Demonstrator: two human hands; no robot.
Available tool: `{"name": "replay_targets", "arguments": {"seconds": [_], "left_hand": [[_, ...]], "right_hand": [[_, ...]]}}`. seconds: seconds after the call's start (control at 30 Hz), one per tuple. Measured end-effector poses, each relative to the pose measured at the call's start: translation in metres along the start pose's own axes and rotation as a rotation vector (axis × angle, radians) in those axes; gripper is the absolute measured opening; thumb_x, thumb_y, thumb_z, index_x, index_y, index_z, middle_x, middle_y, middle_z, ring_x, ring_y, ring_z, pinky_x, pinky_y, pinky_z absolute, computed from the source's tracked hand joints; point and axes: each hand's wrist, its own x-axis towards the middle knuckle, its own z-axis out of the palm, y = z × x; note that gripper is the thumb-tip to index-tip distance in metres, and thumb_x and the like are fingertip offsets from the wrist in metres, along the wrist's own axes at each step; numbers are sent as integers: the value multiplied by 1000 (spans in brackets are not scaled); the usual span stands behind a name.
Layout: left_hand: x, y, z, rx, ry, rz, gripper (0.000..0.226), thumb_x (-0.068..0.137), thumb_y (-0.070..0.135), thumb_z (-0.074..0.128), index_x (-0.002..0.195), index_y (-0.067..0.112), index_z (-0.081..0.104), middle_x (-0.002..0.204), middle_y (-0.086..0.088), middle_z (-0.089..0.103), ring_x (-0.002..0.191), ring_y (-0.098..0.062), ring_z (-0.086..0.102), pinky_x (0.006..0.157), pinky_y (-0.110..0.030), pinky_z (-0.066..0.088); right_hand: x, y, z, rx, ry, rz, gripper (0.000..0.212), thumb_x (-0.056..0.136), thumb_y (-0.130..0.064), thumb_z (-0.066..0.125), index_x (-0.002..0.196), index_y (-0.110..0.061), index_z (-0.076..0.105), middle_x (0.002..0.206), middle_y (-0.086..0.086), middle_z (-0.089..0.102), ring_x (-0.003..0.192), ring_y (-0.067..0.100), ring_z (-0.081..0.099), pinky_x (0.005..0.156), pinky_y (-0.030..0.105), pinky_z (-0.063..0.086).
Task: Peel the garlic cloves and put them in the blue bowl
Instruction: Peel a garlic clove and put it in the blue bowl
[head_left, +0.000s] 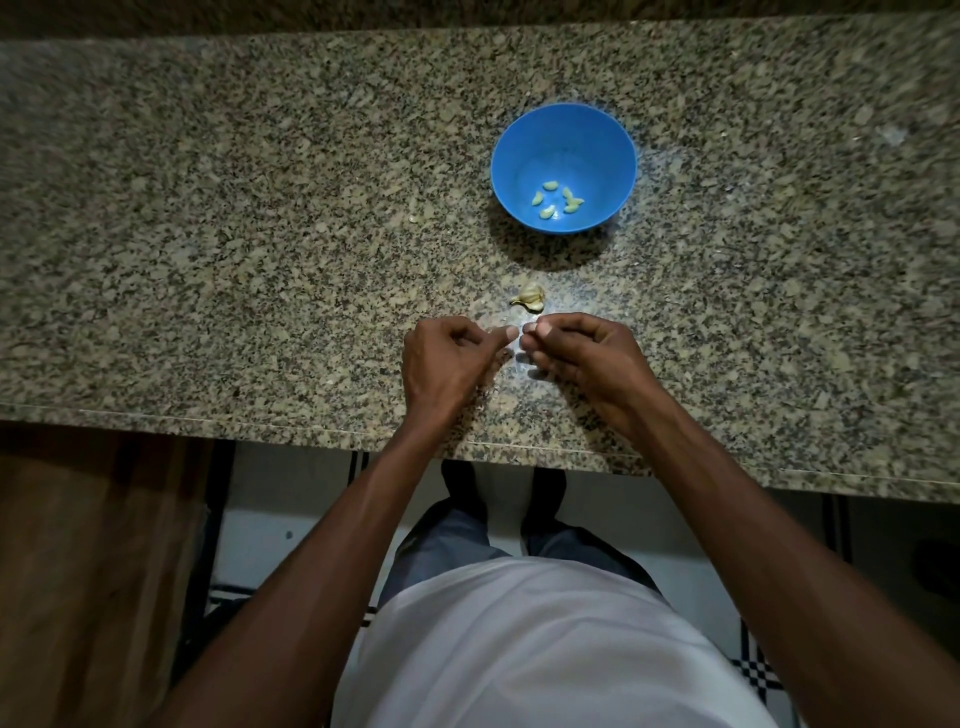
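both hands, left hand (452, 358) and right hand (576, 353), pinch something unseen at frame centre; a slipped clove could skid off the surface (260, 208).

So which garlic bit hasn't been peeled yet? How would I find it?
Start at the blue bowl on the speckled stone counter. Come toward the person: a small papery lump of garlic lies alone between bowl and hands. Unlike the smooth yellow-green cloves inside the bowl, it is pale, with a thin tail.

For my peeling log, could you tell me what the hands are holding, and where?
It cannot be told: the left hand and right hand meet fingertip to fingertip, hiding anything pinched between them.
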Motion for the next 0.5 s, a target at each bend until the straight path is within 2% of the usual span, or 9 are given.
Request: {"name": "replay_targets", "arguments": {"seconds": [0.07, 0.13, 0.17, 0.3, 0.43, 0.5], "left_hand": [[1, -1, 0, -19, -21, 5, 24, 85, 45, 85, 83, 21, 80, 68, 8, 75, 60, -6, 72, 61, -37, 64], [2, -2, -1, -82, -81, 18, 19, 88, 31, 83, 104, 21, 82, 91, 8, 79, 77, -5, 75, 73, -39, 66], [1, -2, -1, -111, -100, 15, 20, 89, 28, 83, 107, 20, 82, 96, 8, 80, 82, -5, 75, 77, -38, 66], [-4, 2, -1, -209, -162, 20, 19, 93, 35, 79, 96, 16, 82, 78, 2, 79, 73, -13, 76, 69, -33, 62], [-5, 4, -1, -344, -235, 39, 20, 93, 21, 79, 111, 14, 80, 105, 5, 80, 101, -9, 74, 87, -28, 61], [-4, 4, 0, -382, -259, 31, 22, 92, 16, 79, 113, 10, 80, 109, 2, 80, 106, -11, 74, 94, -31, 60]], "right_hand": [[0, 1, 1, 10, 0, -2, 29, 96, -9, 74, 119, 7, 69, 109, 21, 78, 103, 30, 77, 89, 37, 63], [1, 2, 3, 9, 21, -11, 28, 97, -12, 74, 119, 5, 70, 108, 22, 77, 102, 30, 77, 86, 35, 63], [1, 3, 4, 3, 29, -19, 27, 98, -12, 73, 118, 4, 71, 107, 22, 77, 100, 30, 77, 85, 35, 63], [-1, 7, 4, -80, 21, -58, 21, 100, -12, 70, 118, -3, 76, 103, 18, 78, 94, 23, 76, 81, 32, 62], [-2, 6, 6, -156, 10, -85, 21, 98, -7, 72, 118, -4, 77, 104, 17, 79, 92, 21, 76, 81, 31, 62], [-1, 6, 7, -180, 10, -86, 21, 95, -5, 75, 115, -4, 77, 102, 16, 79, 91, 22, 77, 79, 31, 62]]}}
